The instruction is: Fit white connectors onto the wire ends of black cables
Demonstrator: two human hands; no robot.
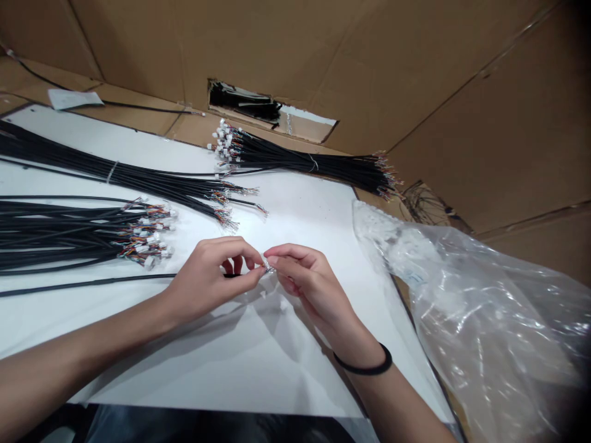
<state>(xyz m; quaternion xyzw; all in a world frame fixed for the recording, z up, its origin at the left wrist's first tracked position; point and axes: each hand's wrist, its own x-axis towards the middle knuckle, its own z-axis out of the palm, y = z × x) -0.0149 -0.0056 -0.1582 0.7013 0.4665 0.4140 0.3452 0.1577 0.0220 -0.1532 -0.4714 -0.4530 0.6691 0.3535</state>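
A single black cable (124, 280) runs in from the left edge across the white board. Its end lies pinched in my left hand (217, 271), thumb and forefinger pressed on the thin coloured wires. From the other side my right hand (307, 277) is closed at the same wire end, thumb and forefinger meeting close to the left fingertips. Something small and whitish shows between the two hands, perhaps a connector; too little of it is visible to be sure. Beyond my left hand lies a cable bundle (157, 184) with bare wire ends.
Black cables with white connectors (60, 234) lie at the left. Another tied bundle (305, 161) rests at the back, against a cardboard wall (277, 49) with a cut-out slot. A clear plastic bag (484, 295) overlaps the right edge of the white board (207, 375).
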